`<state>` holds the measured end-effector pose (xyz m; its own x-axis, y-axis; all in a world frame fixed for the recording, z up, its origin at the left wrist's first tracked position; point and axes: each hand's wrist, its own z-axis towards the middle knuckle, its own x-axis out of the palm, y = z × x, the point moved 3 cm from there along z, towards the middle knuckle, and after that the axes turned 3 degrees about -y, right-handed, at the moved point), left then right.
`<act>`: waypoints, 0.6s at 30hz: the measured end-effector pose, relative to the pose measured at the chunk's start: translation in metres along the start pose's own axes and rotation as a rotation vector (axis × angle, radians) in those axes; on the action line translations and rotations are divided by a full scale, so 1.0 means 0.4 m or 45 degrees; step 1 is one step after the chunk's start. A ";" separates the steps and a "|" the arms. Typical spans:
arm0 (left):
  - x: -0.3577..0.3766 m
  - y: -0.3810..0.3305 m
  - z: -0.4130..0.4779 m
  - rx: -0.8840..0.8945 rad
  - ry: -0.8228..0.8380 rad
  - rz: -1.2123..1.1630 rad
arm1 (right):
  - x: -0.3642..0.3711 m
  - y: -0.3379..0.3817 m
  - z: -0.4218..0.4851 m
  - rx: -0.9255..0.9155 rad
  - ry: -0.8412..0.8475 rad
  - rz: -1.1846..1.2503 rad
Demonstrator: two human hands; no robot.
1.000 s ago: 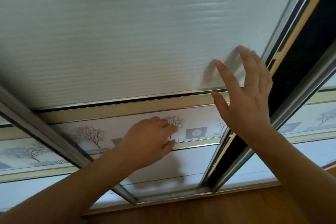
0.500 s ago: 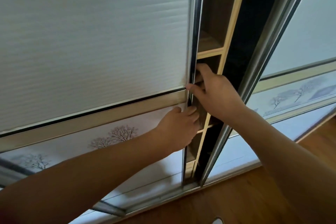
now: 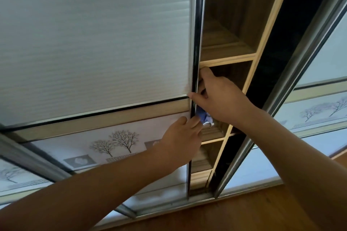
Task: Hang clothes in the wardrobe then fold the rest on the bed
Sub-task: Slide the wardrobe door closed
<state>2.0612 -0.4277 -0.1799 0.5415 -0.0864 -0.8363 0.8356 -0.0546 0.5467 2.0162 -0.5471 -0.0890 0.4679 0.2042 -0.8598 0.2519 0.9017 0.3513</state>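
The wardrobe's sliding door (image 3: pixel 97 47) has a frosted ribbed panel above and a band printed with trees below. Its metal edge (image 3: pixel 195 43) stands beside a narrow gap. My right hand (image 3: pixel 219 97) grips that edge, fingers curled behind it and thumb on the front. Just below, my left hand (image 3: pixel 180 140) holds the same edge with its fingertips hooked round it. Inside the gap are wooden shelves (image 3: pixel 227 58). A small blue and white cloth (image 3: pixel 203 117) lies on a lower shelf between my hands.
A second sliding door (image 3: pixel 319 99) with the same tree band stands to the right, its metal frame (image 3: pixel 293 80) bordering a dark strip. Wooden floor (image 3: pixel 234 215) runs along the bottom track.
The door has slid left and the gap is wider, showing more shelves and the blue cloth. Both hands moved from the flat door panel to the door's edge.
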 end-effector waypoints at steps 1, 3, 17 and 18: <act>0.004 0.005 -0.014 -0.007 -0.004 -0.001 | 0.007 0.013 0.004 -0.014 0.000 -0.003; 0.004 0.017 -0.043 -0.026 0.022 -0.030 | 0.022 0.040 0.009 -0.039 -0.013 -0.022; 0.054 0.085 -0.232 -0.316 0.121 -0.165 | 0.143 0.236 0.065 -0.159 0.020 0.104; 0.061 0.090 -0.243 -0.341 0.116 -0.179 | 0.151 0.250 0.070 -0.159 0.031 0.111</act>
<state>2.1133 -0.3351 -0.1847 0.4151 -0.0065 -0.9097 0.8910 0.2051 0.4051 2.0933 -0.4550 -0.0953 0.4625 0.2917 -0.8372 0.1031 0.9202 0.3776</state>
